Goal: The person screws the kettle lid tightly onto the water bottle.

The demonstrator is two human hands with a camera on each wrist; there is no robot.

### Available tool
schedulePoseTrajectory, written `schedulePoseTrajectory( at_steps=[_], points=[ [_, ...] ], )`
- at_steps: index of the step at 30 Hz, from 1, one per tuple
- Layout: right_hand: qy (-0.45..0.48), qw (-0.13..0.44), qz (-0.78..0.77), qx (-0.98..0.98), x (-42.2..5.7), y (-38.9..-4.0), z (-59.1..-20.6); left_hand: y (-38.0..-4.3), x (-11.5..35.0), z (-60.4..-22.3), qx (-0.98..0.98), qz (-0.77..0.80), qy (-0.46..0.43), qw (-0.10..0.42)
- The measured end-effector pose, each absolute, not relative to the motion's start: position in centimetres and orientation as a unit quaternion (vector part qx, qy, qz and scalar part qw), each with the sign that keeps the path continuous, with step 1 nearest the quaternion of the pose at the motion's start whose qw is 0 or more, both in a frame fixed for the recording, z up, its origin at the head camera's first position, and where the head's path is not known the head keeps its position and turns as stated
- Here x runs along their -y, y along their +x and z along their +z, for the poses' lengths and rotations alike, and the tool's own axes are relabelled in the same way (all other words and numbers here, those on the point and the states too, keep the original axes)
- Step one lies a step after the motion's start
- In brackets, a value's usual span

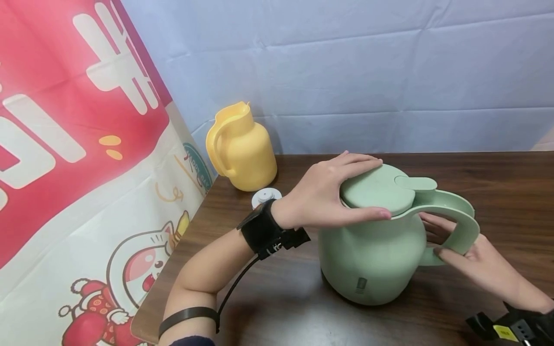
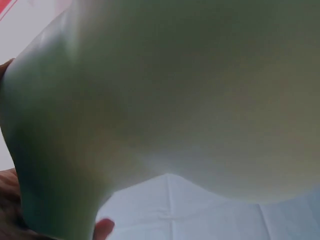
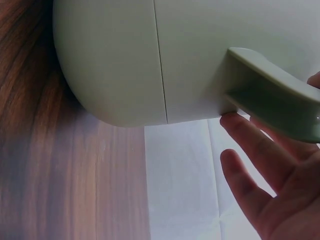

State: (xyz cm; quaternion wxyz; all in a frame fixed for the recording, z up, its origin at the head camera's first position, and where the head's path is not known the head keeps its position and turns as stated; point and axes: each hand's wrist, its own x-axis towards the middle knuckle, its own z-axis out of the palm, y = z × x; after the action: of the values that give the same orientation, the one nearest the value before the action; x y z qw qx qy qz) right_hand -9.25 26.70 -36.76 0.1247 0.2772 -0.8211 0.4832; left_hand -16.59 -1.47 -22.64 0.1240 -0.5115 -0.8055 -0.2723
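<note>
A pale green thermos jug stands upright on the table with its handle to the right. My left hand grips the jug's round lid from above, its thumb along the near rim and fingers over the far side. In the left wrist view, the jug's green body fills most of the picture. My right hand is at the lower handle, thumb on the near side and fingers behind. In the right wrist view, the fingers lie loosely spread, one fingertip right at the jug's body.
A yellow jug with an uncovered spout stands at the table's back left corner. A white round cap-like piece lies in front of it, partly behind my left wrist. A pale cloth hangs behind the wooden table; a printed banner hangs left.
</note>
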Motion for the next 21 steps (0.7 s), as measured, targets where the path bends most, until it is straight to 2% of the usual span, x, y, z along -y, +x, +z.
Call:
schedulePoseTrajectory(
  at_steps=[3,5,7,11,16,18,21],
  points=[
    [0.268,0.120,0.487,0.823,-26.6,-9.3,-36.9,-16.8,1.6,-22.8,0.803,-0.259,-0.524,0.116],
    [0.259,0.119,0.483,0.828,-26.5,-9.3,-36.9,-16.9,1.7,-23.1,0.799,-0.227,-0.539,0.139],
    [0.250,0.121,0.476,0.835,-26.3,-9.2,-36.7,-16.8,1.7,-23.5,0.788,-0.189,-0.556,0.186],
    [0.217,0.140,0.471,0.843,-25.8,-8.6,-36.2,-16.1,1.8,-24.7,0.736,-0.118,-0.585,0.319],
    [0.196,0.225,0.478,0.827,-24.4,-7.4,-35.2,-14.9,2.7,-27.1,0.672,-0.027,-0.607,0.424],
    [0.212,0.264,0.470,0.815,-23.9,-7.0,-35.0,-14.4,3.2,-28.2,0.658,0.003,-0.609,0.443],
    [0.231,0.291,0.472,0.800,-23.4,-6.6,-35.0,-13.9,4.0,-30.0,0.653,0.036,-0.608,0.450]
  ],
)
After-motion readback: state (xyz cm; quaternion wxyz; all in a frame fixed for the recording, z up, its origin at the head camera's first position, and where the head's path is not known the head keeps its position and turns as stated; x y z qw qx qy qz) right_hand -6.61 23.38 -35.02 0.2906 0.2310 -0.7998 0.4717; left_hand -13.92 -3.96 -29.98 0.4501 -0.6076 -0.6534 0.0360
